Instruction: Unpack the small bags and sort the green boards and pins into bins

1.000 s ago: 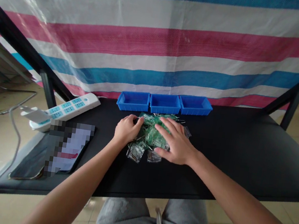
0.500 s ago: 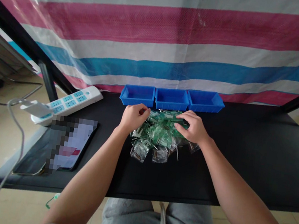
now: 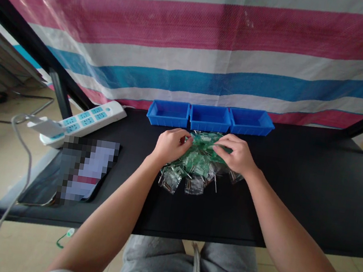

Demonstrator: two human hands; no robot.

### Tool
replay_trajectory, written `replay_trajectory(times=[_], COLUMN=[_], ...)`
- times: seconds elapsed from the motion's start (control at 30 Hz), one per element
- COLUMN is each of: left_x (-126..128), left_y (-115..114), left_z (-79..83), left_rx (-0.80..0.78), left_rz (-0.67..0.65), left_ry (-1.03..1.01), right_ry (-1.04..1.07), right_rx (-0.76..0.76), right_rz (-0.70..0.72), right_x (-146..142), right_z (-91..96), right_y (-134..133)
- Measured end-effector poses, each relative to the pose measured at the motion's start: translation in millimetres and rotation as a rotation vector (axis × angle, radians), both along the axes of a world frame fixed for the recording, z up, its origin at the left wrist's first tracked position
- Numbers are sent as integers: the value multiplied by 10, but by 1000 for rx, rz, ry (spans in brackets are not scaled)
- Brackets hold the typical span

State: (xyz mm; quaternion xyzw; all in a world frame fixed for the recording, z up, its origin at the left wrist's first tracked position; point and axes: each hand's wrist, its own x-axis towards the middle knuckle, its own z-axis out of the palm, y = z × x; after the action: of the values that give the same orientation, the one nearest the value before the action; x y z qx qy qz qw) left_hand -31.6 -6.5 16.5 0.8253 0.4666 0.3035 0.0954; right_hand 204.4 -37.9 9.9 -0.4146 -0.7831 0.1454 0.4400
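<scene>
Packets point(image 3: 198, 163) of green parts lie heaped mid-table point(image 3: 296, 189) before three blue trays point(image 3: 210, 117); light, slippery plastic, probably best pinched at an edge. Left hand point(image 3: 170, 144) and right hand point(image 3: 238, 154) rest curled on the heap, fingertips apparently pinching packets

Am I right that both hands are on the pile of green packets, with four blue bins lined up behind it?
Not quite: the head view shows three blue bins, not four. The rest holds: left hand and right hand are both on the pile of green packets, with the bins lined up behind it.
</scene>
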Motion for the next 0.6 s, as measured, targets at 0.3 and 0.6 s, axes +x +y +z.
replay_trajectory(times=[0.3,0.6], left_x=[153,304], left_y=[-121,-208], left_z=[44,45], left_rx=[52,-18], left_rz=[-161,-85], left_ry=[-149,-181], right_ry=[490,602], right_rx=[-402,-621], right_rz=[-94,85], right_x=[-35,-94], right_z=[12,-15], right_y=[27,22])
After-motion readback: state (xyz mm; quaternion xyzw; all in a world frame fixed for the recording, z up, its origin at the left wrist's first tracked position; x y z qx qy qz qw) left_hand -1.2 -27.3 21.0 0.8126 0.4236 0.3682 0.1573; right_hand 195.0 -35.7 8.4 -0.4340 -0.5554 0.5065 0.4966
